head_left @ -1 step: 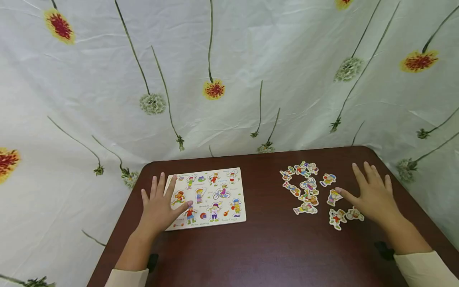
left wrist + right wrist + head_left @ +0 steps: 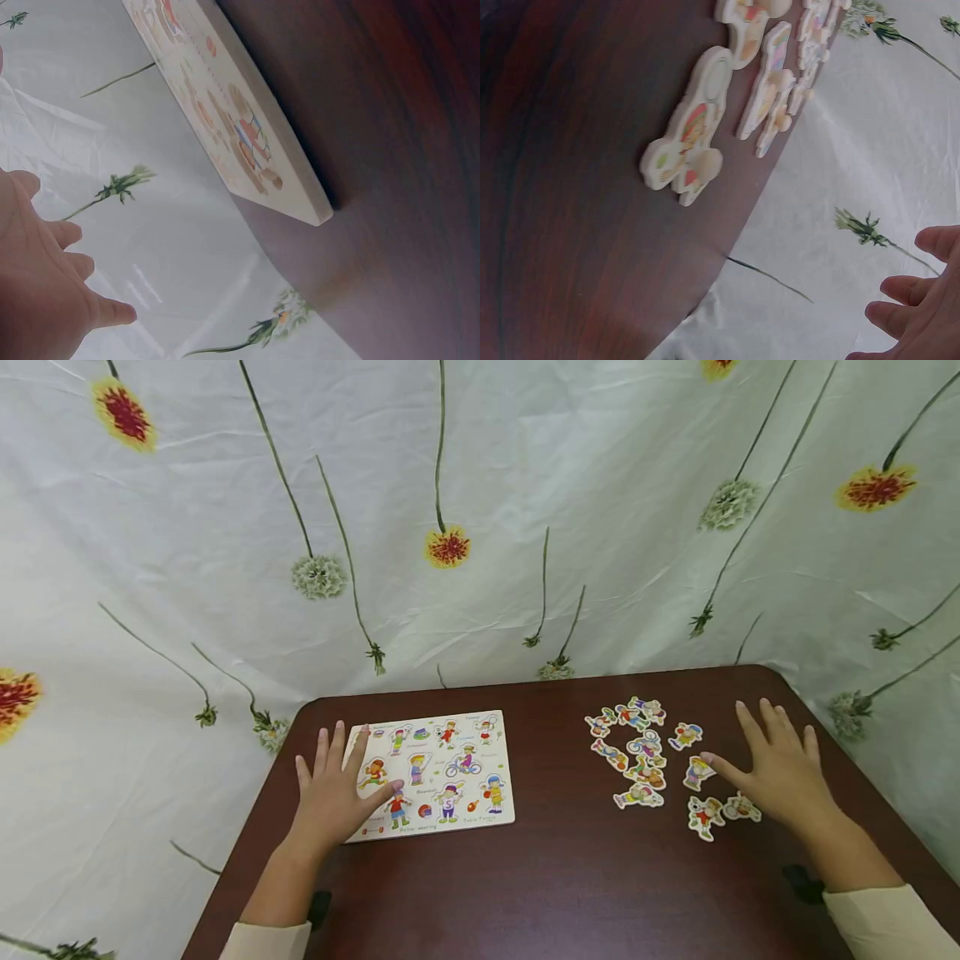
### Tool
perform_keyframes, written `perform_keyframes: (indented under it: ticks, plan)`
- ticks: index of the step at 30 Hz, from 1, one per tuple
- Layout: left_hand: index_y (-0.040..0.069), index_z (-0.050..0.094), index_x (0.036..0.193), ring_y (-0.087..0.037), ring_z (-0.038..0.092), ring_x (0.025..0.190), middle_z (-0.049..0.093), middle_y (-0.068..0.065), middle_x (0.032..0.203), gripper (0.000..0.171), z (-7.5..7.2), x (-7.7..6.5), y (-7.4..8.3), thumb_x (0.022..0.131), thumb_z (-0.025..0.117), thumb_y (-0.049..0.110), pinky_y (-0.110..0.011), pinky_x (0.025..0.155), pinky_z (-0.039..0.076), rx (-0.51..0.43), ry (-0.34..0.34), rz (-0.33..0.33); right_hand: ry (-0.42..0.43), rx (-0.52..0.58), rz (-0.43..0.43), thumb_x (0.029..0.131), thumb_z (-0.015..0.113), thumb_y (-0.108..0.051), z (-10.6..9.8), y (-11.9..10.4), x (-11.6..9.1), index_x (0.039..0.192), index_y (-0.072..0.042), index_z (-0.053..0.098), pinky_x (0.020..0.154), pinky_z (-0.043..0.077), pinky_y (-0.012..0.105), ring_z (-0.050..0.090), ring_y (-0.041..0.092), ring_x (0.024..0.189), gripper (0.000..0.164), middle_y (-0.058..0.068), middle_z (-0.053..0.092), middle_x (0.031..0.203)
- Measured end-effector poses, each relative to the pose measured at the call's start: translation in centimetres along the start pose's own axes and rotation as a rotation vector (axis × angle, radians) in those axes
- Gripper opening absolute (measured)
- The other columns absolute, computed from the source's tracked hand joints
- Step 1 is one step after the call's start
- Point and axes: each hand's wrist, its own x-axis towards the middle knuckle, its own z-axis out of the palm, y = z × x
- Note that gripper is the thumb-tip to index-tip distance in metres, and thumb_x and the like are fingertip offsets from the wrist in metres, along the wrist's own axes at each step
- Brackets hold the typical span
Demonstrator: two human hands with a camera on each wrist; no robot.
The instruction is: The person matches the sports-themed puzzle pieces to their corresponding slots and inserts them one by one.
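A flat puzzle board (image 2: 450,837) printed with children playing sports lies at the left of the table. My left hand (image 2: 327,806) hovers with spread fingers over its left edge, covering part of it, and holds nothing. On the right, several loose puzzle pieces (image 2: 646,773) shaped like children lie scattered; in the right wrist view a piece (image 2: 694,131) shows a round knob. My right hand (image 2: 789,777), fingers spread, is just right of these pieces, its thumb close to one piece (image 2: 698,772). It grips nothing. Whether that thumb touches the piece, I cannot tell.
The dark wooden table (image 2: 547,893) has rounded far corners. A white cloth (image 2: 495,627) with printed flowers hangs behind it and at both sides. Dark bands sit under both wrists. Bare tabletop lies between the board and the pieces.
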Motion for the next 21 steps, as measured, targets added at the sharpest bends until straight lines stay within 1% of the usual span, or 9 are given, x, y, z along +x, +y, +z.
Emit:
perform_keyframes:
  ticks: [8, 15, 19, 21]
  plan:
    - [0.019, 0.012, 0.165, -0.044, -0.005, 0.158, 0.003, -0.021, 0.17, 0.107, -0.3, -0.3, -0.3, 0.086, 0.062, 0.071, -0.08, 0.114, 0.0, -0.004, 0.0, -0.02, 0.0, 0.007, -0.015, 0.093, 0.059, -0.063, 0.0, 0.3, -0.3, 0.164, -0.011, 0.009, 0.118, -0.005, 0.074, 0.007, 0.053, 0.153, 0.101, 0.034, 0.01, 0.165]
    - [0.02, 0.011, 0.165, -0.043, -0.006, 0.158, 0.003, -0.021, 0.171, 0.107, 0.0, -0.3, -0.6, 0.086, 0.062, 0.071, -0.08, 0.114, -0.001, -0.012, -0.014, -0.026, -0.018, 0.014, -0.006, 0.095, 0.058, -0.062, 0.0, 0.5, -0.6, 0.164, -0.01, 0.008, 0.118, -0.005, 0.073, 0.004, 0.052, 0.154, 0.1, 0.034, 0.009, 0.165]
    - [0.02, 0.008, 0.165, -0.045, -0.005, 0.157, 0.004, -0.023, 0.17, 0.109, 0.0, -0.2, -0.8, 0.086, 0.063, 0.071, -0.08, 0.114, -0.001, -0.022, -0.021, -0.029, -0.018, 0.023, -0.008, 0.095, 0.059, -0.061, 0.0, 0.5, -0.6, 0.164, -0.009, 0.01, 0.118, -0.004, 0.073, 0.006, 0.053, 0.153, 0.099, 0.034, 0.01, 0.164]
    - [0.02, 0.006, 0.165, -0.046, -0.003, 0.157, 0.005, -0.024, 0.169, 0.11, -0.1, -0.3, -1.0, 0.086, 0.063, 0.071, -0.08, 0.113, 0.001, -0.031, -0.025, -0.033, -0.013, 0.032, -0.015, 0.096, 0.059, -0.06, 0.0, 0.4, -0.7, 0.163, -0.008, 0.011, 0.118, -0.001, 0.073, 0.007, 0.054, 0.152, 0.098, 0.035, 0.012, 0.163]
